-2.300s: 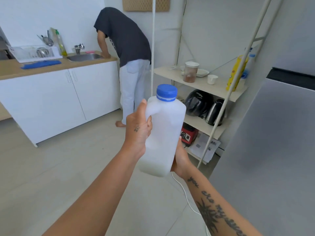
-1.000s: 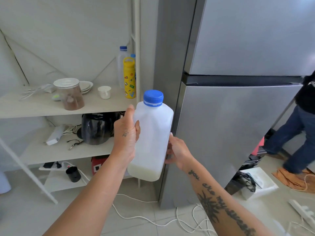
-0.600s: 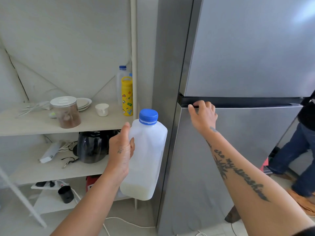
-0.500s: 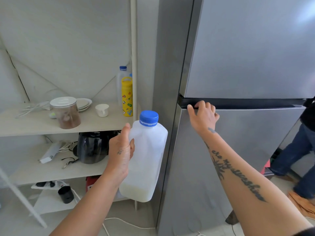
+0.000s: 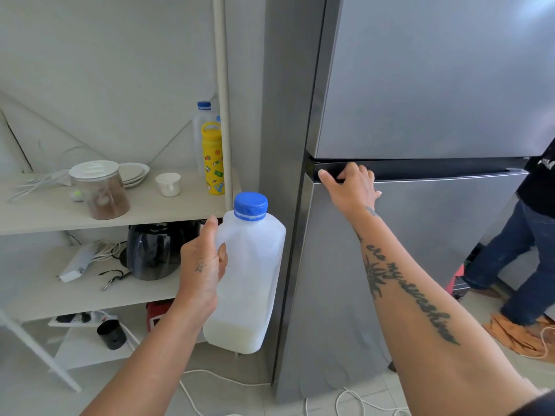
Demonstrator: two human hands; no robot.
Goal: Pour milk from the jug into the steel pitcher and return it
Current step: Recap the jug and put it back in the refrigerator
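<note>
My left hand (image 5: 202, 265) grips the handle side of a translucent milk jug (image 5: 252, 274) with a blue cap, held upright with a little milk at its bottom. The jug hangs just left of a grey fridge (image 5: 420, 85). My right hand (image 5: 351, 187) curls its fingers into the dark handle groove at the top edge of the lower fridge door (image 5: 345, 295). Both fridge doors look closed. No steel pitcher is in view.
A pale shelf unit (image 5: 150, 211) stands at the left with a jar, plates, a cup, a yellow bottle (image 5: 212, 159) and a black kettle (image 5: 151, 250). White cables (image 5: 210, 376) lie on the floor. A person's legs (image 5: 522, 259) are at the right, beside an orange cloth.
The view swung from the kitchen counter to the fridge. My right hand let go of the jug and took hold of the lower door's top edge; my left hand keeps the jug.
</note>
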